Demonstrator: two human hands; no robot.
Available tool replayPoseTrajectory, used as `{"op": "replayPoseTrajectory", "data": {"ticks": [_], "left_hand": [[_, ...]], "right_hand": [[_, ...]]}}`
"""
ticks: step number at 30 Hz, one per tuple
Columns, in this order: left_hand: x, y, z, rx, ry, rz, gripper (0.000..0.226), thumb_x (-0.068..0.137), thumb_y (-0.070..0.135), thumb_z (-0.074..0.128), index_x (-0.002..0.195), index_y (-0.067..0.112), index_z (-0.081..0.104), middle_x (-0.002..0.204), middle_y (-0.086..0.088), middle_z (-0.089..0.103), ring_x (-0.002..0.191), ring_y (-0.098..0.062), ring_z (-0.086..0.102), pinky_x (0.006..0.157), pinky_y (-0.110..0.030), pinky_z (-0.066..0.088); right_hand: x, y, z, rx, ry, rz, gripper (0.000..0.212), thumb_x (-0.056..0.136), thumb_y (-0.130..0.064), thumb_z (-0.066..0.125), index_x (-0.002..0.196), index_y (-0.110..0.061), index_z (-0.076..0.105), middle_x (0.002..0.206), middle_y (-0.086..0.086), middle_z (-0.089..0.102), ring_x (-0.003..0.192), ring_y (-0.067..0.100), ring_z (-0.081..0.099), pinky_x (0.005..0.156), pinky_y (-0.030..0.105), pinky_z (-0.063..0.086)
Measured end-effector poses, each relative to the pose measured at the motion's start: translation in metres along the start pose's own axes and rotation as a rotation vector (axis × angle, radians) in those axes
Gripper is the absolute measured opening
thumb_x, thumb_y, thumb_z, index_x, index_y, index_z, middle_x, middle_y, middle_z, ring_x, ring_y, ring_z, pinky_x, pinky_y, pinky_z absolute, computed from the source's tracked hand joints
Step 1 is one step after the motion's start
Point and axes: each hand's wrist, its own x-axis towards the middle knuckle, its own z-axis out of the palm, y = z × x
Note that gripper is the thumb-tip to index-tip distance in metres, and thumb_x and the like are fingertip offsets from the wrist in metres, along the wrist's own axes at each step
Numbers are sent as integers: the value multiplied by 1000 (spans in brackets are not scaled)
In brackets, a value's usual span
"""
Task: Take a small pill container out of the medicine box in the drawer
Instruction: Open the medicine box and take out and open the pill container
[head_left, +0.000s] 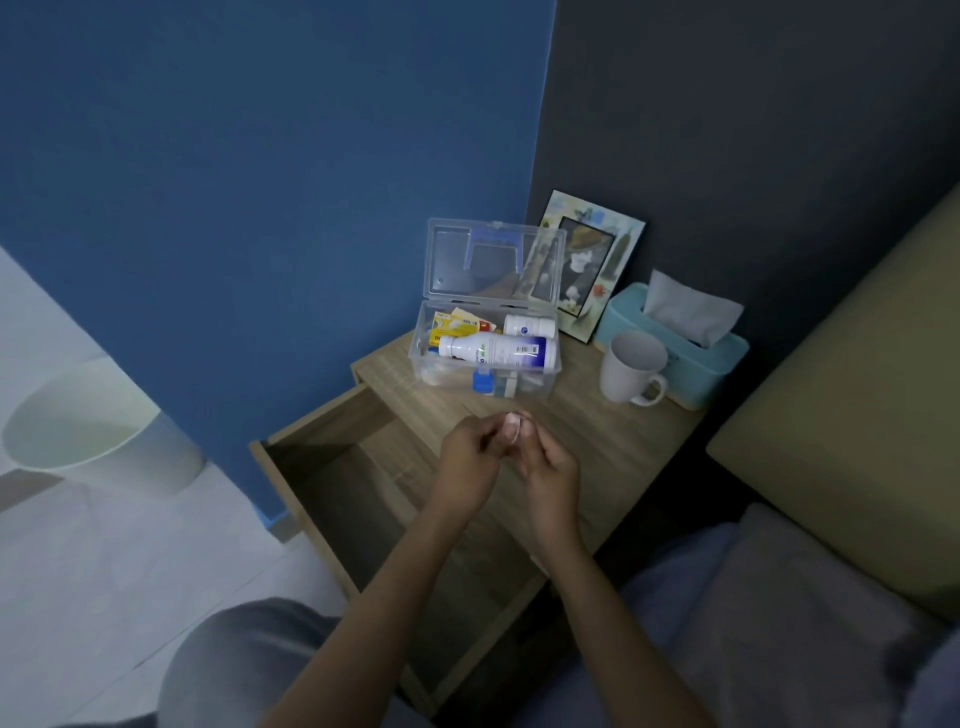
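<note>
A small pale pill container (511, 429) sits between the fingertips of both hands, just above the nightstand top. My left hand (467, 465) grips it from the left and my right hand (550, 467) from the right. Behind them the clear plastic medicine box (551, 382) stands on the nightstand with its lid raised. Inside lie a large white bottle (493, 351), a smaller white bottle (529, 326) and yellow packets (457, 325). The wooden drawer (363, 493) below my arms is pulled out and looks bare inside.
A white mug (631, 369), a teal tissue box (685, 353) and a picture frame (592, 260) stand on the nightstand (623, 447) to the right of the box. The bed and pillow (805, 597) lie at right; a white bin (93, 431) stands on the floor at left.
</note>
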Motion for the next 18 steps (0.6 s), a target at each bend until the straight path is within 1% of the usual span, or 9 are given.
{"op": "replayPoseTrajectory", "data": {"ticks": [3,6,7,9,11,12,14,16,18], "left_hand": [[-2,-3,9,148,28,16,33,100,24,45,115,7,68,101,-14,70,91,-20,68,85,-36,55],[-3,-1,13,191,70,0,41,102,28,37,102,1,68,92,-15,70,81,-22,68,76,-37,55],[-3,0,13,208,99,-8,44,101,29,36,97,0,68,88,-14,69,77,-22,67,71,-37,53],[0,0,11,246,127,-54,51,100,37,35,89,-1,67,80,-14,68,70,-24,65,65,-36,51],[4,0,6,264,128,-85,57,99,44,34,81,1,68,73,-12,67,69,-24,65,63,-33,48],[5,-1,3,246,127,-86,54,99,43,35,81,5,68,74,-8,66,70,-22,65,64,-29,48],[4,-1,0,114,115,-74,36,99,35,42,102,13,71,89,1,66,83,-15,65,74,-24,50],[3,0,-2,49,67,-36,31,96,26,52,122,17,65,104,4,62,94,-9,63,83,-18,50],[3,-1,-2,135,36,35,28,94,25,56,119,18,67,104,3,65,91,-7,63,79,-11,48]], "right_hand": [[-4,2,2,-55,63,-38,24,98,-11,50,105,-22,70,97,-7,72,88,-2,68,78,12,51],[-5,5,2,-124,71,-71,30,97,-8,51,125,-1,62,116,4,68,103,7,64,83,6,48],[-4,6,3,-132,67,-75,32,97,-8,51,127,1,60,120,7,66,107,10,63,88,9,48],[-3,6,5,-131,59,-73,33,97,-9,51,128,1,59,124,11,66,112,17,63,98,24,49],[-1,6,7,-107,59,-53,32,98,-11,50,125,1,62,122,16,68,115,26,64,101,37,49],[0,6,6,-80,66,-40,30,99,-12,48,123,0,63,121,18,68,114,28,64,100,39,49],[2,4,5,8,86,-2,27,100,-11,46,119,-6,65,120,19,68,113,27,64,99,38,49],[2,1,5,37,75,6,26,100,-11,45,113,-16,67,115,14,70,109,23,66,97,35,50],[1,-1,7,8,54,-8,27,100,-11,45,108,-22,68,109,9,72,104,19,67,94,32,51]]}}
